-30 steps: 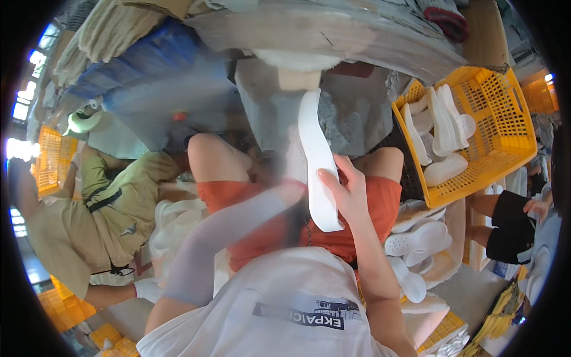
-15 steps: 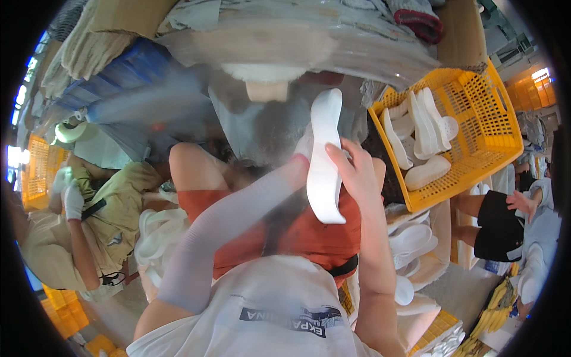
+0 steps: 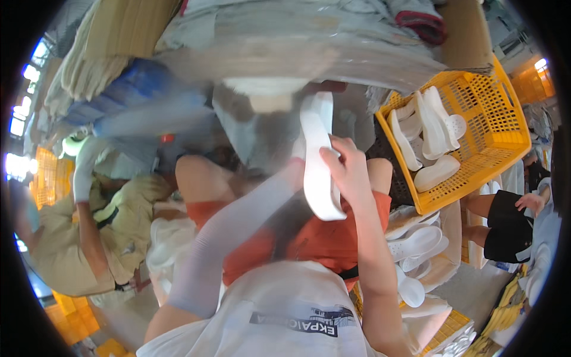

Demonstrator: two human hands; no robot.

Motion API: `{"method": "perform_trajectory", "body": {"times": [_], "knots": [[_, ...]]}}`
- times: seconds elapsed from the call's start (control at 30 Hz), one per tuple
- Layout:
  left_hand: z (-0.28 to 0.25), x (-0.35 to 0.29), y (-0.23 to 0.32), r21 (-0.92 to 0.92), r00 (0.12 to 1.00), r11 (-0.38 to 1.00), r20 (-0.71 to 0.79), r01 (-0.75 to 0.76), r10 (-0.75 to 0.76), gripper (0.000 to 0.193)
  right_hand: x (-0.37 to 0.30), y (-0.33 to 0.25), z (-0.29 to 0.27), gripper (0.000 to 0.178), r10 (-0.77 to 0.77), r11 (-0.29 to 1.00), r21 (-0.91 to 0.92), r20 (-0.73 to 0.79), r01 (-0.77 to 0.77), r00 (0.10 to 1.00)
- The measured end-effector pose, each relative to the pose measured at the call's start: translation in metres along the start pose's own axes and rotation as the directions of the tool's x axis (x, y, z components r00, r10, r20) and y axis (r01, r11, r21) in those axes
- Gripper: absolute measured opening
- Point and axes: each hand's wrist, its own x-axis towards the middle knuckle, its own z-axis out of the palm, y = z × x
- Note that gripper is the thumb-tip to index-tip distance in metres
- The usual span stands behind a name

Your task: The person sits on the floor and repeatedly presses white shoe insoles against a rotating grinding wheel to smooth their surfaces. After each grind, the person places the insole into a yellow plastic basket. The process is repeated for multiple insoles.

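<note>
1. The white sole-shaped piece [image 3: 316,160] is held slantwise above the lap; its underside is turned out of sight.
2. The right hand [image 3: 350,166] has its grip closed on the right edge, thumb in front, some fingertips hidden.
3. The left hand [image 3: 298,149] is mostly covered by the piece; I cannot tell how its grip stands.
4. Beyond, a pale fuzzy round part [image 3: 262,87] is blurred.
5. At right, a yellow basket [image 3: 493,140] holds overlapping white pieces [image 3: 429,122].
</note>
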Motion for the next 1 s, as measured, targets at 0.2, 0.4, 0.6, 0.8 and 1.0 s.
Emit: {"method": "perform_trajectory", "body": {"times": [0.2,0.4,0.6,0.8,1.0], "knots": [[-0.065,-0.039,0.009,-0.05,0.993,0.992,-0.011,-0.118,0.117,0.039,0.023,-0.034,0.064,0.032,-0.173,0.908,-0.364,0.13,0.209,0.976],[-0.072,-0.035,0.036,-0.062,0.99,0.989,0.033,-0.137,0.139,0.039,0.015,-0.045,0.063,0.029,-0.178,0.982,-0.066,-0.035,0.176,0.983],[-0.045,-0.036,0.038,-0.089,0.998,0.996,0.06,-0.028,0.034,0.04,0.028,-0.036,0.092,0.029,-0.359,0.707,-0.638,0.05,0.306,0.932],[-0.044,-0.04,0.024,-0.102,0.994,0.991,0.051,-0.09,0.096,0.04,0.015,-0.05,0.084,0.03,-0.492,0.642,-0.668,0.02,0.378,0.871],[-0.071,-0.05,0.02,-0.135,0.986,0.984,0.098,-0.119,0.133,0.04,-0.002,-0.038,0.066,0.034,-0.044,0.997,0.054,-0.069,0.048,0.997]]}}
